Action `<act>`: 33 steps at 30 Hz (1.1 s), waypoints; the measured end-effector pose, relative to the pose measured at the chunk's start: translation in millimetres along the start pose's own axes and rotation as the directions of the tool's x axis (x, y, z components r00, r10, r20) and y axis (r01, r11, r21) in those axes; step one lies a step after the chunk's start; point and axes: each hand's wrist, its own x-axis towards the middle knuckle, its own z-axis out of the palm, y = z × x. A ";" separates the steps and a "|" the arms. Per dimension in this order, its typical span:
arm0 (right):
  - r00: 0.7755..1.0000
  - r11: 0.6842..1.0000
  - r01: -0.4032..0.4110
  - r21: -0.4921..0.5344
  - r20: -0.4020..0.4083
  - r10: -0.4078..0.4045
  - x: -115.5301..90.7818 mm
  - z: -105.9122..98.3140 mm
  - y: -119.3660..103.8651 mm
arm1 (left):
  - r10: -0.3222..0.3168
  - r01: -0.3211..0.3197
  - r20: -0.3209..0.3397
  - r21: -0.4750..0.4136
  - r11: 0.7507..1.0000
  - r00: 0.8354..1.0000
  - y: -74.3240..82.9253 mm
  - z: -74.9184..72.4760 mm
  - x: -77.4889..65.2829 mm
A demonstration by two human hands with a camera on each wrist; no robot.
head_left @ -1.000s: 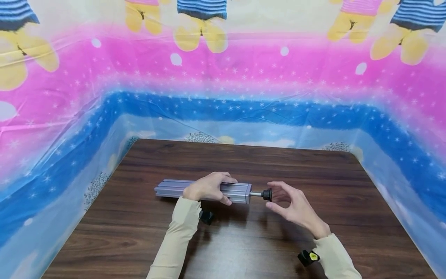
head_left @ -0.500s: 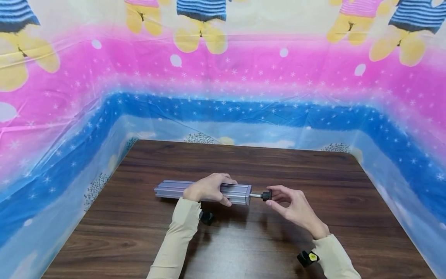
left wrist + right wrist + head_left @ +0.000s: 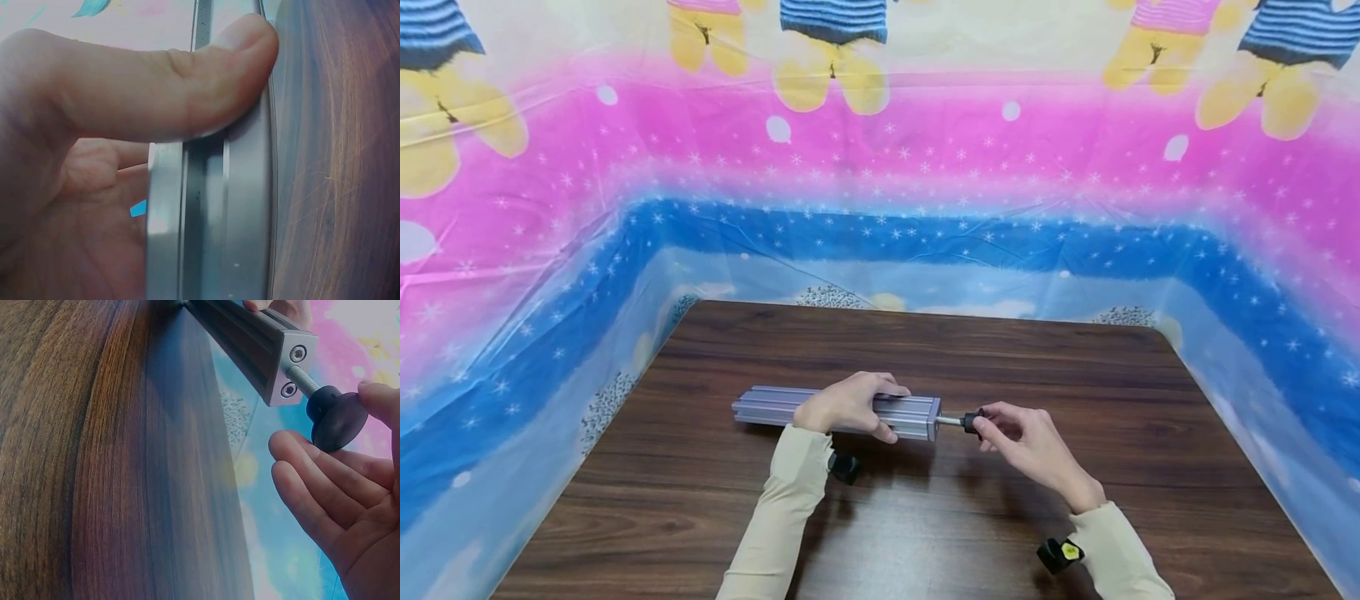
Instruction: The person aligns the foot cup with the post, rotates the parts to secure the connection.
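A silver aluminium extrusion profile (image 3: 906, 418) lies sideways in front of me, its grooved sides showing. My left hand (image 3: 850, 404) grips it from above; the left wrist view has the thumb (image 3: 187, 87) across one grooved face. From the profile's right end cap, which bears two screws, sticks a threaded rod (image 3: 304, 381) with a black round levelling foot (image 3: 342, 424) on it. Part of the rod is exposed between cap and foot. My right hand (image 3: 1037, 446) pinches the foot's rim between thumb and fingers. In the head view these fingers cover much of the foot.
A dark wood-grain table (image 3: 700, 517) lies under the work. Behind it and at both sides hangs a printed pink and blue cloth (image 3: 880, 192). Each wrist wears a black camera mount (image 3: 1060, 554).
My right thumb and fingers have come from loosely round the foot to a pinch on it, and the thumb has shifted forward. The left hand and the profile stay in place.
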 end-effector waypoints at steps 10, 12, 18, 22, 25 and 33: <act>0.992 0.990 0.118 -0.081 -0.031 -0.120 -1.2 -1.8 -0.4 | 0.007 -0.007 -0.001 0.000 1.000 1.000 -0.4 -0.2 0.7; 0.989 0.988 0.141 -0.058 -0.033 -0.143 -1.2 -2.1 -1.1 | 0.002 -0.002 -0.003 -0.006 1.000 1.000 -0.4 -0.3 0.7; 0.988 0.988 0.150 -0.027 -0.045 -0.151 -0.4 -1.6 -1.2 | -0.017 0.017 0.000 -0.033 0.999 1.000 -1.5 0.6 0.9; 0.985 0.987 0.157 -0.047 -0.064 -0.160 -0.3 -0.2 0.7 | -0.022 0.022 0.000 -0.026 0.999 1.000 -1.0 0.9 0.7; 0.985 0.986 0.155 -0.067 -0.069 -0.160 -0.8 1.3 1.9 | -0.024 0.024 0.008 -0.018 1.000 1.000 -1.3 2.0 0.5; 0.999 0.999 0.035 -0.015 -0.028 -0.035 -1.9 0.6 -1.0 | 0.000 0.000 0.007 -0.021 1.000 1.000 -0.7 2.1 0.3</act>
